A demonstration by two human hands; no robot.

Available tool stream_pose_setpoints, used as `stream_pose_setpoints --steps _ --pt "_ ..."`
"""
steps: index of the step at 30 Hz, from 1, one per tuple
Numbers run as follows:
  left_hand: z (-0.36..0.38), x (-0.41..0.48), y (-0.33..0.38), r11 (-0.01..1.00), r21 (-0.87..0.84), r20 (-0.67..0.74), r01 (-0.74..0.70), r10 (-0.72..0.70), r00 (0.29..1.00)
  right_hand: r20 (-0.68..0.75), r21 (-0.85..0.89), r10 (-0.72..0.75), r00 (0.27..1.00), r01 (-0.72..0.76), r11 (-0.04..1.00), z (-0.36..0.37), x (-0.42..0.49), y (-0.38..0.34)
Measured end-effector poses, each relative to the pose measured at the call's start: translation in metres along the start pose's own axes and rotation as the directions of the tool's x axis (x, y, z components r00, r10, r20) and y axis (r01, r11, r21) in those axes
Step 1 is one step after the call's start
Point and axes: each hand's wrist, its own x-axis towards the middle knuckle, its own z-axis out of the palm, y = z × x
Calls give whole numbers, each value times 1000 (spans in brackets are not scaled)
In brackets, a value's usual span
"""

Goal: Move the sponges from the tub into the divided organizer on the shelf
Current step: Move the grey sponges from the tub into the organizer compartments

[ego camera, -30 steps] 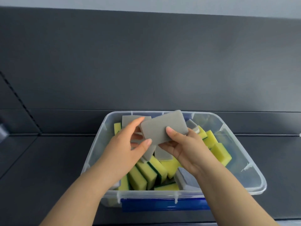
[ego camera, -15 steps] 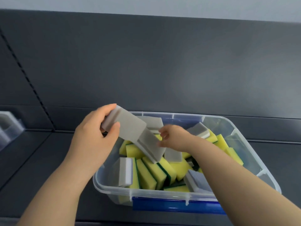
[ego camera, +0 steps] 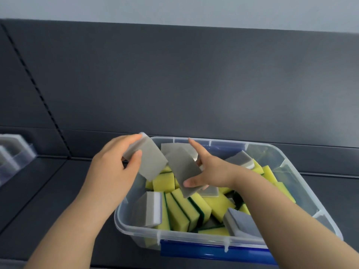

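A clear plastic tub (ego camera: 303, 237) with a blue front latch sits on the dark shelf, filled with several yellow-and-green sponges (ego camera: 186, 208) and grey sponges. My left hand (ego camera: 112, 171) grips one grey sponge (ego camera: 150, 160) above the tub's left rim, thumb on its face. My right hand (ego camera: 211, 171) holds a second grey sponge (ego camera: 181, 171) over the tub, thumb under its lower edge and index finger stretched up. A clear divided organizer (ego camera: 13, 152) shows at the far left edge, partly cut off.
The dark grey shelf (ego camera: 38, 200) runs left and right of the tub, with a dark back panel (ego camera: 194, 84) behind it. A slotted upright strip (ego camera: 38, 94) crosses the panel at the left.
The right hand, which was reaching into the tub, now holds a second grey sponge raised beside the left hand's sponge. The view has shifted slightly left, showing more of the organizer.
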Motion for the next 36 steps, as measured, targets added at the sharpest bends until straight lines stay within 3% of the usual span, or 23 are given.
stream_pose_setpoints --steps 4,10,15,19,26,32,36 --pt "14 3 12 997 -6 79 -77 77 994 -33 -42 -133 991 131 990 -10 -19 1" --pt "36 5 33 989 -47 132 -137 142 981 -151 -57 -111 982 103 993 -18 -34 15" --pt "47 3 42 981 -68 168 -183 192 967 -153 -203 -114 982 81 976 -18 -37 21" --pt "30 3 36 975 7 143 -221 218 965 -322 -313 -172 931 67 947 -23 -43 10" --pt "-33 -7 14 955 121 55 -269 265 963 -639 -109 -287 713 286 952 13 -55 -47" --pt "-138 -39 -43 948 208 -36 -240 253 967 -653 -68 -384 653 455 888 99 -48 -134" --pt "-233 -80 -104 971 221 -138 -91 123 983 -594 -64 -474 650 550 833 185 -36 -196"
